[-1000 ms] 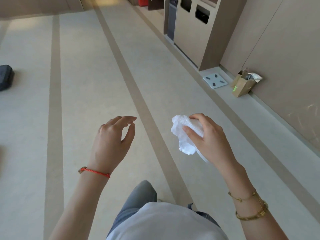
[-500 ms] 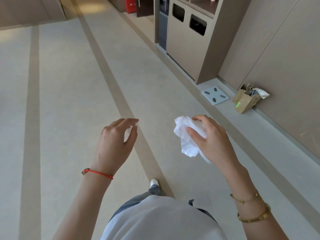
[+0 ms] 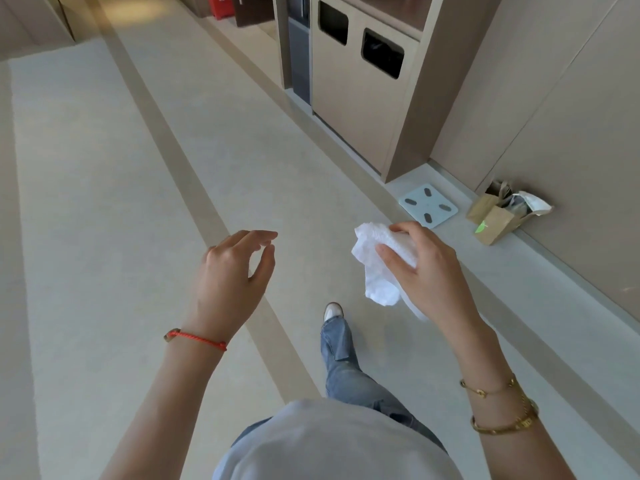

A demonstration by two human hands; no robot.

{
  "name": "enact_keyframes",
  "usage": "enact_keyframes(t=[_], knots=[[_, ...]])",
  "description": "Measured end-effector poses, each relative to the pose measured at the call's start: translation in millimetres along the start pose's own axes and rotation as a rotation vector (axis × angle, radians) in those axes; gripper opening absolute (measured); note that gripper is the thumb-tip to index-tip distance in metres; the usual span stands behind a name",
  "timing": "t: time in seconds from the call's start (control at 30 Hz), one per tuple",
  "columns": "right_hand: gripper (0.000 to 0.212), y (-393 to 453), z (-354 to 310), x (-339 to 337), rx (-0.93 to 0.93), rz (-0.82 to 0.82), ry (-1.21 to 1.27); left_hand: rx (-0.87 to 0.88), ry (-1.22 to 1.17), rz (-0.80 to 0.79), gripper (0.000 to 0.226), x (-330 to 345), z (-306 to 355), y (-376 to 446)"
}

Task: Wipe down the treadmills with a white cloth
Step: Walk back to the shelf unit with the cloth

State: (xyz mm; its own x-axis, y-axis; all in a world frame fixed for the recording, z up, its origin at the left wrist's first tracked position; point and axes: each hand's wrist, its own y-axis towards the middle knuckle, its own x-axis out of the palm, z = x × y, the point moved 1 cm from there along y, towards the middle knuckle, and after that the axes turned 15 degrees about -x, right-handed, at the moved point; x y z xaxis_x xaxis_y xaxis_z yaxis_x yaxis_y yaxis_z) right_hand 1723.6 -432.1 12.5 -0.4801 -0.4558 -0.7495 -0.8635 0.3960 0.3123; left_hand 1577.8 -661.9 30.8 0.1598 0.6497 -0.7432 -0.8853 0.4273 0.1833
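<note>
So no treadmill anywhere in sight, meaning zero wiping visible so far, I'd guess it's all still ahead. The right hand (image 3: 420, 268) has its grip closed around the crumpled white cloth (image 3: 375, 268), just this side of the bathroom scale (image 3: 427, 205) on the floor. The left hand (image 3: 230, 277) hangs loose and empty, farther from the scale.

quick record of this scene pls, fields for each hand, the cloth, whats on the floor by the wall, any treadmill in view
left hand: left hand holds nothing, fingers loosely curled
right hand: right hand grips the white cloth
cloth: crumpled, held in the air
floor by wall: bathroom scale, brown paper bag
bins: cabinet with two openings
treadmill: none in view
</note>
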Motion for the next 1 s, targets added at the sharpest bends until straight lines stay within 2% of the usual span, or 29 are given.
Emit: enact_keyframes(t=[0.47, 0.8, 1.0], knots=[[0.038, 351.9, 99.2, 42.1, -0.08, -0.064, -0.029, -0.016, -0.02, 0.082, 0.02, 71.5, -3.5, 349.3], [0.037, 547.0, 171.9, 97.0, -0.024, -0.078, -0.044, -0.022, -0.012, -0.006, 0.02, 133.3, -23.0, 570.1], [0.036, 676.7, 208.0, 121.6, 0.046, -0.001, -0.061, 0.08, -0.048, -0.076, 0.021, 157.5, -22.1, 728.5]])
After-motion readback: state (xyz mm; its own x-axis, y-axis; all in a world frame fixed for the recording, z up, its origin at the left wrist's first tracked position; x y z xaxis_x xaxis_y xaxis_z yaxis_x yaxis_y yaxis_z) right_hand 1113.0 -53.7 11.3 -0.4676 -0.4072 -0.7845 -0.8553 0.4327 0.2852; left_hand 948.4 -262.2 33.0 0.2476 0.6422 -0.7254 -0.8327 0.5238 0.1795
